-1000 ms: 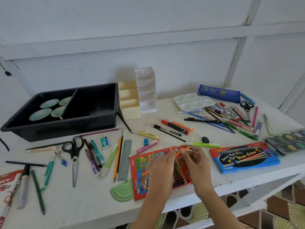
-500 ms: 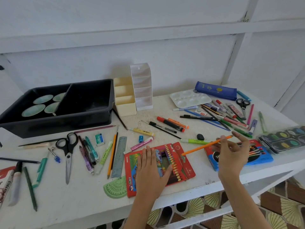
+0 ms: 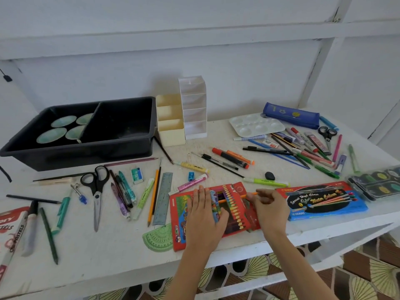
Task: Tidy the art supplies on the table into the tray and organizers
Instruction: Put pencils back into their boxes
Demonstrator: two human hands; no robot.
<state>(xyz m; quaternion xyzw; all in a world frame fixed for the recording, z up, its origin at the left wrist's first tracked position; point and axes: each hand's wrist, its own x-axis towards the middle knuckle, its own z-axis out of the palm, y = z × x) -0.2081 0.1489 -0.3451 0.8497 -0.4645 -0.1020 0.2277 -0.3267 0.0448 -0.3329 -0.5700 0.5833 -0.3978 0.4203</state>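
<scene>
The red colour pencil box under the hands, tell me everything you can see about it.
The red colour pencil box is a flat cardboard pack with bright printed artwork, lying near the table's front edge. Its flap end faces right and looks open; a window shows a row of coloured pencils inside. The left hand lies flat on it, pressing it down. The right hand holds an orange pencil in a fingertip grip, its tip at the box's open end. A green protractor lies against its lower left edge.

both forearms bare, no sleeves showing, and nothing on the left hand [image 3: 204,215] or right hand [image 3: 269,210], no rings or watch
</scene>
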